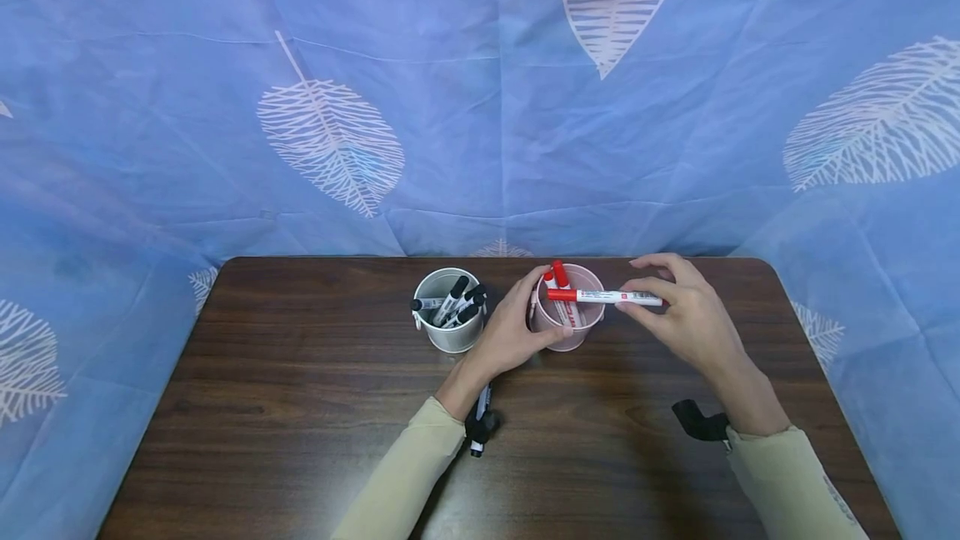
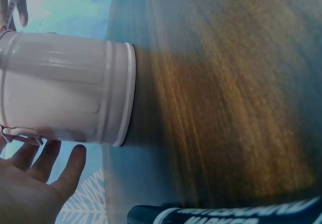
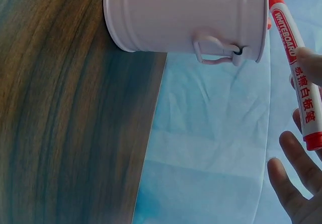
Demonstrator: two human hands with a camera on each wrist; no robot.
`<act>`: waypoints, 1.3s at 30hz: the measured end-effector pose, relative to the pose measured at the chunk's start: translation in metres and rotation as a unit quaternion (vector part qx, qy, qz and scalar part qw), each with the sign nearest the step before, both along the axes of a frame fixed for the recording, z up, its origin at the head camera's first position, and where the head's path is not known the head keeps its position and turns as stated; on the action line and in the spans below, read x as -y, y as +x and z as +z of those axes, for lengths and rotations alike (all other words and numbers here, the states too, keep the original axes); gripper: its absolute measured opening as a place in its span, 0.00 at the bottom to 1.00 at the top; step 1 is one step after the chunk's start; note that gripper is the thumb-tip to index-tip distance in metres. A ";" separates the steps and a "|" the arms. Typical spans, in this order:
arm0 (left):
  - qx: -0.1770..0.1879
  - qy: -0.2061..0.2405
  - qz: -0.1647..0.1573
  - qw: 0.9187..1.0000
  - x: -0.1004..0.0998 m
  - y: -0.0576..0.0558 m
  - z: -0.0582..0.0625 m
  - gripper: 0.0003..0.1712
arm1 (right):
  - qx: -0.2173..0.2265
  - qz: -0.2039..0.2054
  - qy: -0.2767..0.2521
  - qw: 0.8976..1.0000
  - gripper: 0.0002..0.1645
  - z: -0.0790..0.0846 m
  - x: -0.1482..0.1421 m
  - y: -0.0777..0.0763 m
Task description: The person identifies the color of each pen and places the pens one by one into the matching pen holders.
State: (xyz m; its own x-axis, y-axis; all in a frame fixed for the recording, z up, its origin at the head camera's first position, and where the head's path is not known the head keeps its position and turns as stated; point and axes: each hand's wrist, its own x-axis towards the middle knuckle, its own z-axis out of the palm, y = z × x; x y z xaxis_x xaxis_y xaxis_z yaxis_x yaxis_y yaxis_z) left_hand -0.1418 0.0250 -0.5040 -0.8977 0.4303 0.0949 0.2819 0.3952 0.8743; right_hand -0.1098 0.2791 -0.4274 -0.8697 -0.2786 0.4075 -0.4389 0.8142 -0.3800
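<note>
My right hand (image 1: 693,315) pinches a red-capped whiteboard marker (image 1: 600,297) between thumb and fingers. It lies level across the mouth of the pink bucket (image 1: 572,344), red cap pointing left. Other fingers of that hand spread apart in the right wrist view. Several red markers (image 1: 560,275) lean inside the pink bucket. My left hand (image 1: 506,336) holds this bucket, its fingers at the left side by the handle (image 2: 22,132) and its thumb across the front. The bucket stands upright on the table.
Left of the left hand, a white bucket (image 1: 450,342) holds several black markers (image 1: 452,298). A black marker (image 1: 477,447) lies on the wooden table (image 1: 300,407), partly hidden by the left wrist and its black strap. Behind the table hangs a blue leaf-print cloth (image 1: 450,107).
</note>
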 end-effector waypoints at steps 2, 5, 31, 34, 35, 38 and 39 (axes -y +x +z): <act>0.001 0.003 -0.002 1.000 -0.001 0.000 0.001 0.54 | 0.001 0.001 0.004 1.000 0.16 0.000 0.001 0.000; 0.001 0.004 -0.002 1.000 -0.002 0.001 0.002 0.54 | 0.004 0.006 0.009 1.000 0.16 -0.002 0.003 -0.002; -0.012 -0.005 -0.007 1.000 0.003 0.002 0.001 0.69 | 0.083 0.001 0.015 0.996 0.62 -0.010 0.016 -0.003; -0.013 -0.007 -0.006 1.000 0.003 0.003 0.001 0.68 | 0.083 -0.004 0.014 0.996 0.63 -0.012 0.015 -0.002; -0.012 -0.006 -0.005 1.000 0.003 0.003 0.001 0.68 | 0.082 -0.005 0.013 0.997 0.63 -0.013 0.015 -0.001; -0.010 -0.003 -0.003 1.000 0.004 0.004 0.002 0.68 | 0.080 -0.004 0.012 0.997 0.63 -0.014 0.014 0.000; -0.010 -0.003 -0.002 1.000 0.004 0.004 0.002 0.67 | 0.079 -0.004 0.011 0.997 0.63 -0.015 0.014 0.000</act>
